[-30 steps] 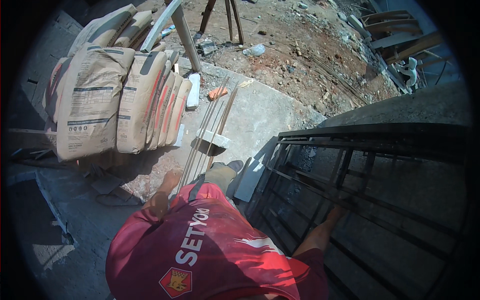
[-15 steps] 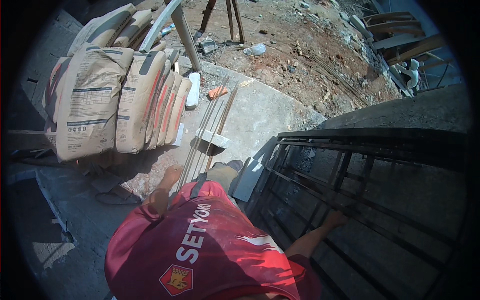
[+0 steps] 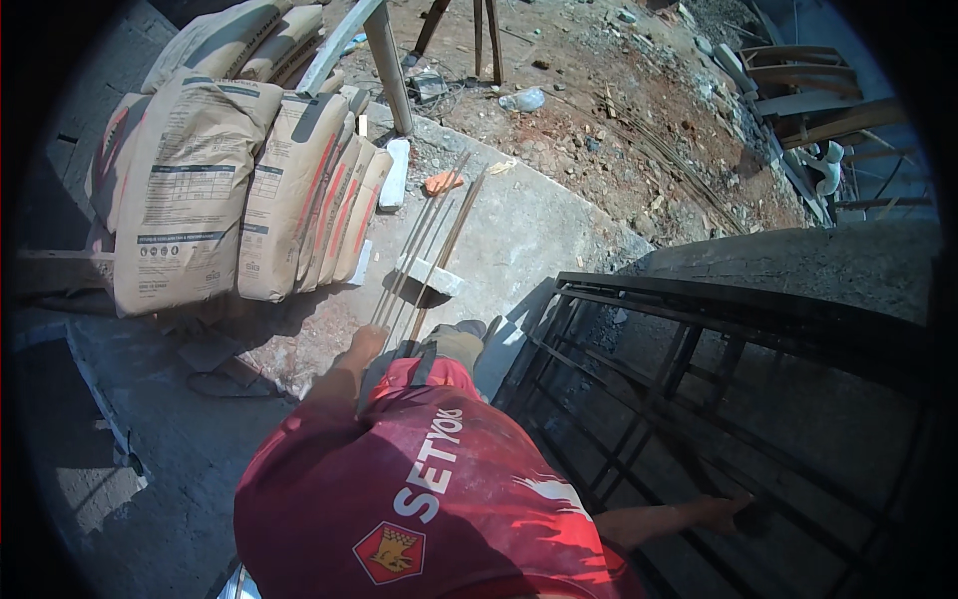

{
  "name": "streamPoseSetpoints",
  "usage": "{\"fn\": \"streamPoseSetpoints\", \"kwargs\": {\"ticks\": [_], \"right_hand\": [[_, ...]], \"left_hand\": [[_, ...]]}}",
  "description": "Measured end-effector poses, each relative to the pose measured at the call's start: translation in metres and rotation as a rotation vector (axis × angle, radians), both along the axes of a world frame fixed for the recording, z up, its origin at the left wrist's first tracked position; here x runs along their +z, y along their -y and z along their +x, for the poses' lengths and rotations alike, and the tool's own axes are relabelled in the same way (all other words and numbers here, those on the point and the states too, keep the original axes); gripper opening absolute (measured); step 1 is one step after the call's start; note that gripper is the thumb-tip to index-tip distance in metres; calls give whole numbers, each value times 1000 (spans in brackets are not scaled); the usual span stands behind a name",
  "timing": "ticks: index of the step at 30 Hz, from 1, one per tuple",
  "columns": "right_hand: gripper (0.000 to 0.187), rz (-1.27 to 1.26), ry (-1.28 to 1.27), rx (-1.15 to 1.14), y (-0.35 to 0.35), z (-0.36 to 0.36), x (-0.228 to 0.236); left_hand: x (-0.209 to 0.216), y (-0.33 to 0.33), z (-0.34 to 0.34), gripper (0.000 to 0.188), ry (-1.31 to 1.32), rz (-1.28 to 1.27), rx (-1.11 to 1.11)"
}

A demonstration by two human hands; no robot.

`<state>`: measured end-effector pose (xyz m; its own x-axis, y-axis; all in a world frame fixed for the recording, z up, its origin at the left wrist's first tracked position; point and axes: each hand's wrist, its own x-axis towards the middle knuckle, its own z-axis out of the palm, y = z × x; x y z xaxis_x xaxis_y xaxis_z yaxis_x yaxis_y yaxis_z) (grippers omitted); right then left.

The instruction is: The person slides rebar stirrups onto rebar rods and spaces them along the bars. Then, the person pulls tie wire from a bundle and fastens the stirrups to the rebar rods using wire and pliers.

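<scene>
— Where are the hands, going by the black metal frame?

— The right hand lies on the frame itself, fingers laid over one of its dark bars low on the right side. Whether the fingers are wrapped shut around the bar or only resting on it, I cannot tell; shade hides them. The left hand is well to the left of the frame, down at the near ends of the thin steel rods. It seems to touch them, but its grip is too small to read.

— And the rods?

— A small bundle, lying on the grey concrete slab left of the frame, running up and away from the left hand. They cross a pale block about midway.

— Any packages?

— Yes, far left of the frame: brown paper sacks, stacked leaning side by side. The nearest one faces up, with a block of dark print and small square marks on its lower face. Red stripes run along the edges of the ones behind.

— Anything else near them?

— A white post rises just right of the sacks, and a small orange fragment lies on the slab beside the far ends of the rods. Beyond the slab is reddish dirt with a clear plastic bottle.

— The person?

— A red shirt with white lettering and a yellow-edged shield badge on it.
</scene>
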<state>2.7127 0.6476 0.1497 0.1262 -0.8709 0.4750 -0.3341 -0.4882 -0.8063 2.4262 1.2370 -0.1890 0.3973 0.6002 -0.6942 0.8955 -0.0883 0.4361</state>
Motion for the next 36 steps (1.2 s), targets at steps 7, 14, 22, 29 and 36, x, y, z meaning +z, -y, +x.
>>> {"fn": "streamPoseSetpoints", "kwargs": {"ticks": [7,14,22,29,36], "right_hand": [[50,-101,168,111,-28,-12,86],[40,-534,95,108,-45,-70,189],[35,-518,-90,294,-54,-87,225],[38,-444,-70,430,-53,-127,263],[41,-378,-37,588,-53,-155,298]], "left_hand": [[17,11,46,43,84,50,-311],[4,14,93,50,45,-43,-147],[-24,24,132,46,152,-39,-245],[-28,23,148,46,138,-69,-334],[29,34,186,41,285,-38,-299]]}}
